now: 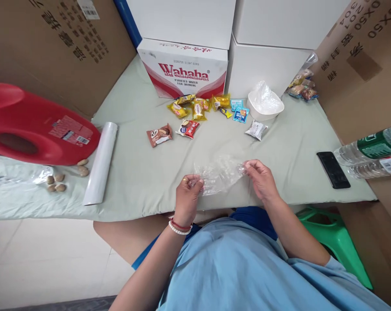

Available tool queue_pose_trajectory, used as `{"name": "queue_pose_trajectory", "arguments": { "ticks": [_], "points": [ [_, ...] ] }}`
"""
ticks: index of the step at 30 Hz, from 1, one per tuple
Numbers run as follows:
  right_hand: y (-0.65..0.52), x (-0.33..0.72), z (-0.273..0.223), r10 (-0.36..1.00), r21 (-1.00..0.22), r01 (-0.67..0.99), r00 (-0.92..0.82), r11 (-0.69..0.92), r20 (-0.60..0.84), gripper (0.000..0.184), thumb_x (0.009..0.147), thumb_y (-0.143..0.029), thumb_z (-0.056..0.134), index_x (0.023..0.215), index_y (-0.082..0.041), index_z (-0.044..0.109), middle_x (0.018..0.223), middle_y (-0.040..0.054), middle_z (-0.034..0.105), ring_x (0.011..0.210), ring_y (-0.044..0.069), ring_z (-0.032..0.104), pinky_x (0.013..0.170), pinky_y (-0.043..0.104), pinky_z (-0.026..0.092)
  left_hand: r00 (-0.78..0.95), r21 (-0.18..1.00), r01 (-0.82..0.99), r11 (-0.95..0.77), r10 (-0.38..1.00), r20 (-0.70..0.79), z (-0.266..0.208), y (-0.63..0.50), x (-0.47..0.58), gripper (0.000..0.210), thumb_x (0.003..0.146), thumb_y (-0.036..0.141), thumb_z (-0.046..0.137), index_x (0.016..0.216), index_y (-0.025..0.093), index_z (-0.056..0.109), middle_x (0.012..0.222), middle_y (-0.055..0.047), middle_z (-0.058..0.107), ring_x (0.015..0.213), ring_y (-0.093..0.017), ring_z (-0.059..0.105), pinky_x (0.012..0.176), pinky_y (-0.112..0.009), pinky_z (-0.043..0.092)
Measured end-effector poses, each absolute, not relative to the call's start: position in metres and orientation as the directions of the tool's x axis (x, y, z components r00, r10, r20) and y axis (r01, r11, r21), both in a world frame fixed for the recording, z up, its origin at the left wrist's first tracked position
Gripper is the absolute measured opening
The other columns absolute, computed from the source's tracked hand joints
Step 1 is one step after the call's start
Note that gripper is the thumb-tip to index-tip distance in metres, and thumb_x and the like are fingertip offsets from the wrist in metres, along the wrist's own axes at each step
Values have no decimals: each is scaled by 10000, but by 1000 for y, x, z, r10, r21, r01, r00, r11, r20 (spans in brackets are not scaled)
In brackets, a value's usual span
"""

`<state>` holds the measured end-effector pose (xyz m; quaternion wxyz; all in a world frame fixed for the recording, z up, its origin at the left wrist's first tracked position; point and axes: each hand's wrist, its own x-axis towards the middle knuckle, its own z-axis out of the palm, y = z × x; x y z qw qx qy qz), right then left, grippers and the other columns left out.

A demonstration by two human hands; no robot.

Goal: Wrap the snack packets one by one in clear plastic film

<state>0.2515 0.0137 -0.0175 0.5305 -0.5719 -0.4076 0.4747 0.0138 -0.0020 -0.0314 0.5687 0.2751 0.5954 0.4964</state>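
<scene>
A clear plastic bag (pixel 219 175) is stretched between my two hands, just above the near edge of the cloth-covered table. My left hand (pixel 188 196) pinches its left end, and my right hand (pixel 262 179) pinches the right end. Beyond the bag lie a brown snack packet (pixel 159 135) and a red and white snack packet (pixel 187 128). Several yellow-wrapped snacks (pixel 198 109) sit in front of the Wahaha carton. Blue sachets (pixel 241 114) and a silver-white packet (pixel 256 130) lie near a white bowl (pixel 266 108) with clear plastic in it.
On the left are a red jug (pixel 36 125), a white roll (pixel 101 164) and several brown nuts (pixel 59 177). The Wahaha carton (pixel 185 69) stands at the back. A phone (pixel 333 170) and lying water bottles (pixel 373 147) are on the right, above a green stool (pixel 331 233).
</scene>
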Motion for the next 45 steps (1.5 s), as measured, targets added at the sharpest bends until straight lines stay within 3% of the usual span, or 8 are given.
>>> {"name": "queue_pose_trajectory", "arguments": {
  "ticks": [7,11,19,23,30,37,42,45],
  "points": [
    [0,319,-29,938,-872,416,325,-258,-122,342,824,-544,686,903,-212,707,971,65,734,880,232,633,904,418,494,-216,942,-167,292,921,-324,-38,-4,-6,396,816,579,777,883,190,745,860,-38,736,791,-175,656,770,-300,532],
    [6,319,-12,928,-745,652,349,-140,131,303,913,-494,623,1010,-227,729,1081,109,742,1022,291,636,918,469,529,-203,977,109,183,966,-159,-34,-8,-4,519,1022,608,507,922,198,810,908,-82,787,880,-233,729,831,-354,571],
    [77,241,2,821,-620,556,-490,554,294,370,906,-339,796,1260,-246,742,1328,113,703,1345,331,532,1156,556,461,141,717,561,-413,902,409,-26,-14,7,231,1008,268,609,1118,255,812,1077,-73,818,1001,-215,766,924,-361,591],
    [97,223,-5,769,-657,448,-541,606,341,69,948,-303,769,997,-259,791,1212,78,739,1394,310,509,1136,524,489,30,814,502,-291,947,320,-22,-14,6,265,1034,373,589,1083,255,821,1061,-72,813,1017,-220,763,937,-354,587],
    [73,235,27,692,-444,539,-464,716,553,150,1041,-228,622,1016,-244,769,976,64,760,1140,265,631,962,441,542,-315,980,20,197,932,-181,-28,29,6,461,908,610,665,950,180,825,944,-84,811,938,-256,745,894,-367,547],
    [-13,239,37,630,-185,665,-528,724,569,169,1018,-93,593,1060,-194,721,837,52,697,1000,237,605,887,404,473,-272,892,-411,186,909,-315,-38,69,0,480,562,286,899,1000,149,758,1004,-104,790,992,-237,738,957,-398,561],
    [-53,209,-11,729,-252,685,-632,684,263,177,1007,-124,583,915,-204,712,786,55,673,888,241,612,792,392,493,-256,948,-287,135,943,-212,-51,74,-9,385,614,252,790,984,165,730,1156,-127,752,1174,-267,701,1076,-469,547],
    [-61,189,-16,768,-283,735,-640,616,9,53,962,-165,688,977,-194,730,821,72,715,858,262,640,714,382,509,-350,988,68,139,931,-107,-43,71,-19,379,678,247,742,1054,199,753,1370,-142,649,1349,-313,587,1145,-522,498]
  ]
}}
